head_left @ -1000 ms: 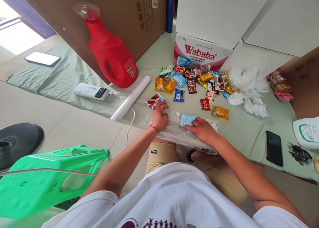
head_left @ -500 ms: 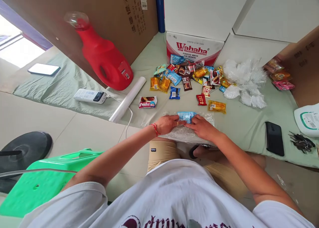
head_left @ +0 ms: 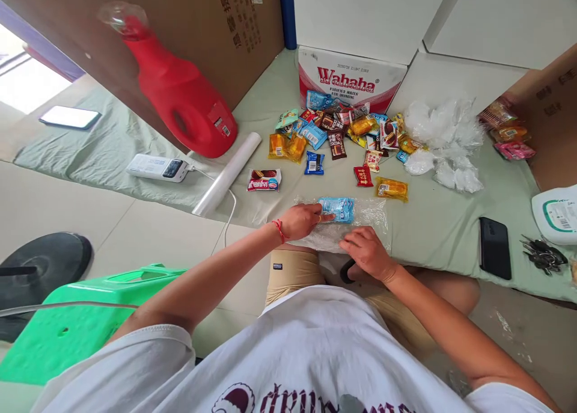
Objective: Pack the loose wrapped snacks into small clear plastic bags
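Note:
A blue snack packet lies on a sheet of clear plastic film at the front edge of the cloth. My left hand, with a red string at the wrist, holds the packet at its left end, index finger stretched across its lower edge. Below and to the right, my right hand has its fingers curled together at the film's near edge. The film between those fingers is hard to make out. Just beyond lie a red and white cake packet and a yellow-wrapped snack.
A roll of film lies on the left near a power bank and a red jug. Several wrapped snacks are heaped before a Wahaha carton. Crumpled clear plastic, a black phone and keys lie right.
My right hand has left the blue packet and moved down toward me to the film's near edge. My left hand stays at the packet, which shows more fully now.

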The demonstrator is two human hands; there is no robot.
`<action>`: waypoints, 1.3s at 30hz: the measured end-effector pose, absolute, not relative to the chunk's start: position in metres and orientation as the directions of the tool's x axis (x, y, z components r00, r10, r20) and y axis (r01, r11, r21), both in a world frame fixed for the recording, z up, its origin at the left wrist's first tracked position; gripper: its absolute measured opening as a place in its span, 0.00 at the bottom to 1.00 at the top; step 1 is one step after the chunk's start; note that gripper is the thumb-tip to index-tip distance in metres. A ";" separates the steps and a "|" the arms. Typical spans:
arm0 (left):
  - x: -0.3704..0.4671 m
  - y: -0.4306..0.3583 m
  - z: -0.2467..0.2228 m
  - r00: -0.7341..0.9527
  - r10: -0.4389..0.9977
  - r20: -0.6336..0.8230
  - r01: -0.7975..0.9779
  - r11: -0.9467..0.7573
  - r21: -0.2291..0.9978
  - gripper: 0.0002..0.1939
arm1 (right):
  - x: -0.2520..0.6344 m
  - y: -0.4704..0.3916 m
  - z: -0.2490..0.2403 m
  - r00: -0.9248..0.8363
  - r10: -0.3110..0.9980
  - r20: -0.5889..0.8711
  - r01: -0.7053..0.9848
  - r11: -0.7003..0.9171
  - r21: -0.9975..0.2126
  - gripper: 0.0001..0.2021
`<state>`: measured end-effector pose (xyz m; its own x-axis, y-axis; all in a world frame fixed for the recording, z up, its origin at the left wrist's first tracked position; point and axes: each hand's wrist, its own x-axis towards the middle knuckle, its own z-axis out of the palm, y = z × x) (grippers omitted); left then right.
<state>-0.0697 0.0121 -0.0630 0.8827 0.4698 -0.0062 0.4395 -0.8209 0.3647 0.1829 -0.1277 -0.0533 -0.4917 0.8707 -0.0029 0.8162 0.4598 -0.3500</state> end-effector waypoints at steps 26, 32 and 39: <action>-0.083 0.011 -0.052 0.169 0.984 0.060 0.873 -0.178 0.454 0.14 | 0.137 -0.008 -0.036 -0.020 0.983 -0.184 1.000 0.024 0.020 0.18; -0.086 0.028 -0.048 0.055 0.998 -0.020 0.762 -0.029 0.647 0.17 | 0.136 -0.010 -0.038 -0.031 0.979 -0.200 0.999 0.038 0.031 0.18; -0.070 0.012 -0.038 0.179 0.979 -0.097 0.889 -0.119 0.442 0.32 | 0.136 -0.011 -0.038 -0.035 0.978 -0.204 0.999 0.038 0.009 0.18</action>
